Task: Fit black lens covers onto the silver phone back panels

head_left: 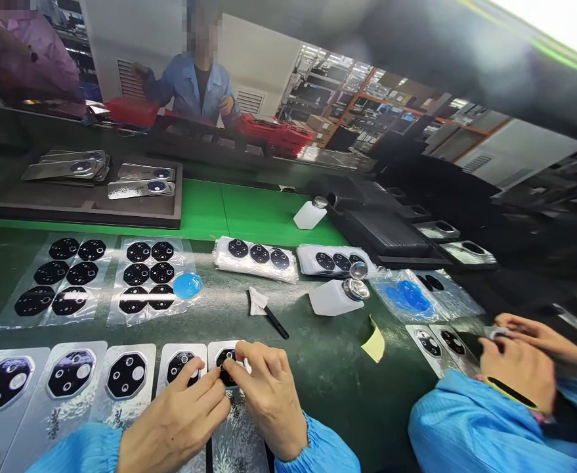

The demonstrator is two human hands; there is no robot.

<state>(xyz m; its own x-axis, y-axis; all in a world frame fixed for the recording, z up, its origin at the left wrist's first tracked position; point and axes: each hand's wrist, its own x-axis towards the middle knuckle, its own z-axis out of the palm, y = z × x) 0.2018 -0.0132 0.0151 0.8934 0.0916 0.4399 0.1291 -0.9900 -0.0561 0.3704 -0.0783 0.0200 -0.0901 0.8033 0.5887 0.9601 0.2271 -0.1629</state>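
Several silver phone back covers lie in a row at the near edge, each with a black round camera module. My left hand (177,420) and my right hand (266,391) meet over the rightmost cover (219,355). Both pinch with thumb and fingers at its black camera module (226,368). What the fingertips hold is too small to make out. The cover just left of it (182,364) lies under my left fingers.
Clear sheets of black lens pieces (145,276), a blue disc (188,285), a black-handled tool (274,320), a white dispenser bottle (335,294) and a yellow slip (374,343) lie beyond. A co-worker's hands (519,361) work at right. A dark tray of covers (79,197) sits back left.
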